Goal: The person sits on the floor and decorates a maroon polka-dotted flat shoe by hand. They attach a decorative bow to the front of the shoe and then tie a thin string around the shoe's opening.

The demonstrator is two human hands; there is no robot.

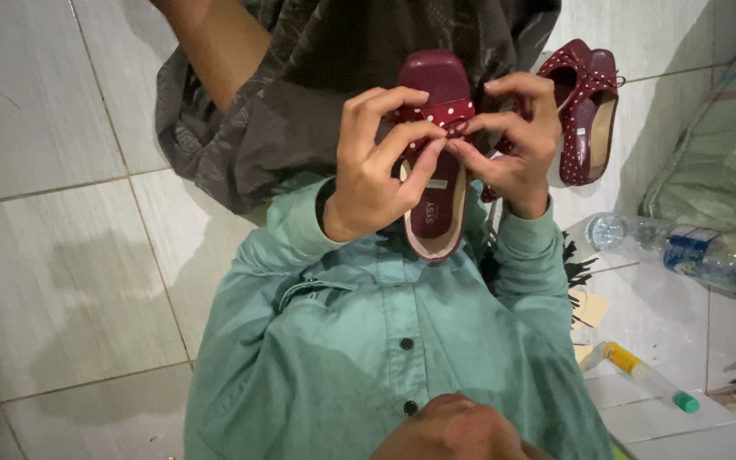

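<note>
Pale floor tiles [61, 255] surround a seated person in a green button shirt [368, 341]. Both hands are raised over the lap. The left hand [376, 170] and right hand [517, 145] pinch a red white-dotted fabric bow [446, 114] on a maroon flat shoe [438, 145] held between them. Judged from this, a steady shoe and centred bow would serve best. Its matching shoe [588, 111] lies far right; a plastic bottle [692, 251] lies right.

Held shoe: dark red polka-dot flat shoe [436, 153] between left hand [376, 166] and right hand [517, 140], above the lap.
Second shoe: matching dark red flat shoe [589, 111] on the tiled floor [53, 255], right of the hands.
Bottle: clear plastic water bottle [683, 251] on the floor, farther right.
</note>
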